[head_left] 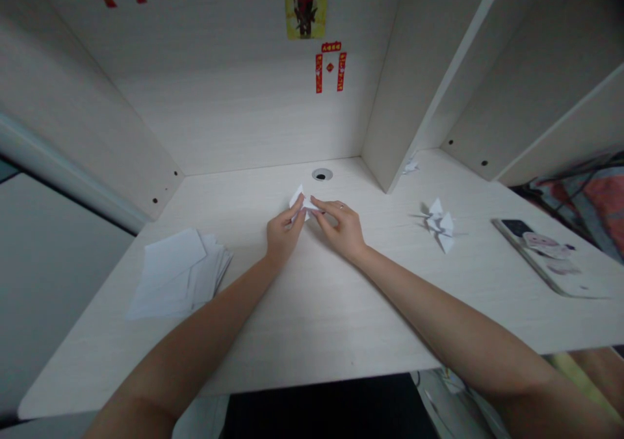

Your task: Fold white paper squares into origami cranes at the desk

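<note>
A small, partly folded piece of white paper (299, 201) is held just above the pale wooden desk (312, 322), near its middle. My left hand (283, 231) pinches its left side with thumb and fingers. My right hand (341, 226) presses on its right side with the fingertips closed on it. Both forearms reach in from the near edge of the desk.
A loose stack of white paper sheets (180, 273) lies at the left. Folded white paper figures (439, 223) sit to the right, a smaller one (410, 166) by the shelf divider. A phone (548, 255) lies at the far right. A cable hole (322, 175) is behind my hands.
</note>
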{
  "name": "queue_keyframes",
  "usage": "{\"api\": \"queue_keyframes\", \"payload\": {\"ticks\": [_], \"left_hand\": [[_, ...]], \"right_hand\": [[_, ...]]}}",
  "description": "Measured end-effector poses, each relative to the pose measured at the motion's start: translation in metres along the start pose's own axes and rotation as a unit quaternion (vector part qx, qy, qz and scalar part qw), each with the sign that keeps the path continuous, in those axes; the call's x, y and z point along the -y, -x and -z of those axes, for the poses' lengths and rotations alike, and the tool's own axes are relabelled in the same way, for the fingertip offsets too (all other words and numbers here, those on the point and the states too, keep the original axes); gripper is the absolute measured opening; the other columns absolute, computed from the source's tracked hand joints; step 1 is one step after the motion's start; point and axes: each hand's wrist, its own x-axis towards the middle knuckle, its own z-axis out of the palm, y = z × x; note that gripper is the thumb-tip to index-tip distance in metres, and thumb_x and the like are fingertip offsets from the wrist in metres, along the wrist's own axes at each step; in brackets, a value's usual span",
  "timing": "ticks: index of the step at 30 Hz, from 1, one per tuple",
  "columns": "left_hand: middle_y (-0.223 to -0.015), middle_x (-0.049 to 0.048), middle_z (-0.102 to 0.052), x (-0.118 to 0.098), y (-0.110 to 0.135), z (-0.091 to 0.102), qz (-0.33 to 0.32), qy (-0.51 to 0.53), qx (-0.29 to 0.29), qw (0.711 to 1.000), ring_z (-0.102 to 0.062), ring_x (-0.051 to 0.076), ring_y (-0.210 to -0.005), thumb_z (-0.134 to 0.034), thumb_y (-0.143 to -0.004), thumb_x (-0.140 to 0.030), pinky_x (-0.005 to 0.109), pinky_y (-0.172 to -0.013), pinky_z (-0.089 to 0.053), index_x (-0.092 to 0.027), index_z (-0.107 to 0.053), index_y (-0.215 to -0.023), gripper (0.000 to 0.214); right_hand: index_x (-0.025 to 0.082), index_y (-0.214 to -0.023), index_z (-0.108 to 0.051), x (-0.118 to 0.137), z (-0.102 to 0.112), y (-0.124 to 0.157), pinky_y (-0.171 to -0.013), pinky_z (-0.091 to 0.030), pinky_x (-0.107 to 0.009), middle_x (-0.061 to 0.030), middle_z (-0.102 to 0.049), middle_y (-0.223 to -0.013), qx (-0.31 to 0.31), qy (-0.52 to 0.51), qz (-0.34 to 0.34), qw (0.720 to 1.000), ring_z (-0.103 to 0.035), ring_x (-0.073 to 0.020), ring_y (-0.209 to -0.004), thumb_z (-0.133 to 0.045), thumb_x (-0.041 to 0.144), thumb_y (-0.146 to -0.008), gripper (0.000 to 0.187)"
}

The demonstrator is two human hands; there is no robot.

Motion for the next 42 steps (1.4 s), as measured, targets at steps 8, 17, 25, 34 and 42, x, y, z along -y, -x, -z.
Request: {"api": "queue_keyframes", "payload": {"ticks": [8, 17, 25, 34, 42], "left_hand": [[-0.123, 0.0024, -0.061, -0.008, 0.002, 0.0, -0.037, -0.02, -0.002, 0.999, -0.06, 0.018, -0.109, -0.058, -0.083, -0.03, 0.032, -0.098, -0.046, -0.024, -0.061, -0.119, 0.037], [-0.135, 0.0027, -0.05, -0.009, 0.002, 0.0, -0.018, -0.015, -0.003, 1.0, -0.058, 0.02, -0.112, -0.053, -0.086, -0.036, 0.032, -0.093, -0.049, -0.025, -0.046, -0.133, 0.049], [-0.128, 0.0036, -0.058, -0.009, 0.003, 0.0, -0.032, -0.024, 0.018, 0.999, -0.056, 0.019, -0.113, -0.051, -0.086, -0.034, 0.034, -0.098, -0.045, -0.023, -0.056, -0.124, 0.04], [-0.109, 0.0045, -0.066, -0.012, 0.001, -0.002, -0.017, 0.026, -0.019, 0.999, -0.063, 0.018, -0.096, -0.054, -0.084, -0.03, 0.029, -0.084, -0.05, -0.022, -0.061, -0.109, 0.028], [-0.112, 0.0082, -0.065, -0.004, -0.007, -0.001, 0.021, 0.093, -0.055, 0.994, -0.061, 0.019, -0.102, -0.053, -0.082, -0.027, 0.035, -0.093, -0.046, -0.018, -0.058, -0.107, 0.027]], "right_hand": [[0.027, -0.118, -0.061, 0.004, 0.0, 0.001, -0.086, -0.05, -0.03, -0.0042, -0.069, -0.104, -0.021, -0.01, 0.004, 1.0, -0.063, -0.0162, -0.095, -0.055, 0.026, -0.086, 0.033], [0.03, -0.116, -0.062, 0.002, -0.002, 0.002, -0.085, -0.051, -0.031, -0.0022, -0.07, -0.104, -0.017, -0.022, 0.012, 1.0, -0.064, -0.0163, -0.094, -0.055, 0.025, -0.086, 0.031], [0.03, -0.112, -0.065, 0.002, -0.001, 0.002, -0.085, -0.051, -0.03, -0.0017, -0.071, -0.1, -0.009, -0.022, 0.003, 1.0, -0.064, -0.0157, -0.093, -0.052, 0.02, -0.086, 0.03], [0.031, -0.114, -0.063, 0.004, -0.002, 0.002, -0.086, -0.052, -0.033, -0.002, -0.07, -0.104, -0.01, -0.029, -0.014, 0.999, -0.065, -0.0172, -0.095, -0.053, 0.025, -0.087, 0.03], [0.029, -0.102, -0.069, 0.004, -0.001, 0.001, -0.085, -0.052, -0.034, -0.0017, -0.072, -0.099, -0.01, -0.035, -0.026, 0.999, -0.066, -0.0183, -0.09, -0.058, 0.03, -0.085, 0.021]]}}
